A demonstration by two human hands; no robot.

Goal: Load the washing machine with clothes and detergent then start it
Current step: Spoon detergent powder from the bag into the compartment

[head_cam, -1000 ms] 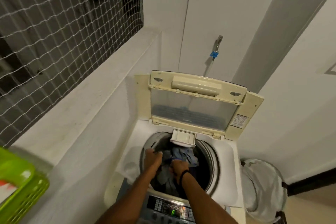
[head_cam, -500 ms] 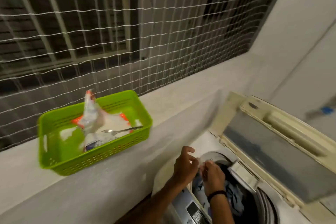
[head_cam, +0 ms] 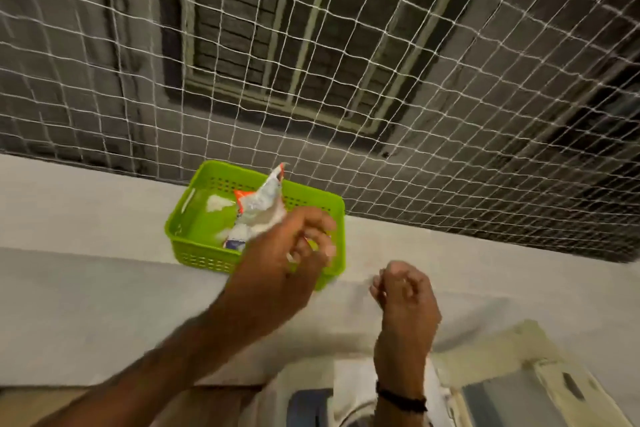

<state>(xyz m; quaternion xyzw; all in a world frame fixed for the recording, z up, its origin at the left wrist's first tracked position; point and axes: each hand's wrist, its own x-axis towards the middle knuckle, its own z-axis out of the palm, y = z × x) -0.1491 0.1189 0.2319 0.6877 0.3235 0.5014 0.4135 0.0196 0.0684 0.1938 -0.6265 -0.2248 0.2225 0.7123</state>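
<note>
A green plastic basket (head_cam: pixel 194 218) stands on the white ledge (head_cam: pixel 86 204) under the net. In it, a crumpled white and orange detergent bag (head_cam: pixel 259 204) stands upright. My left hand (head_cam: pixel 287 260) is stretched out over the basket's near right side, fingers apart and blurred, just below the bag; I cannot tell whether it touches it. My right hand (head_cam: pixel 405 302), with a black band at the wrist, hovers right of the basket, fingers loosely curled around nothing. At the bottom right is the washing machine (head_cam: pixel 349 378) with its cream lid (head_cam: pixel 512 399) raised; the drum is out of view.
A white rope net (head_cam: pixel 415 80) closes off the opening above the ledge, with a dark grilled window behind it. The white wall below the ledge runs between me and the basket. The machine stands tight against that wall.
The view has swung left and up, away from the drum. Both hands have left the machine; my left hand has reached up to the basket and my right hand has risen beside it.
</note>
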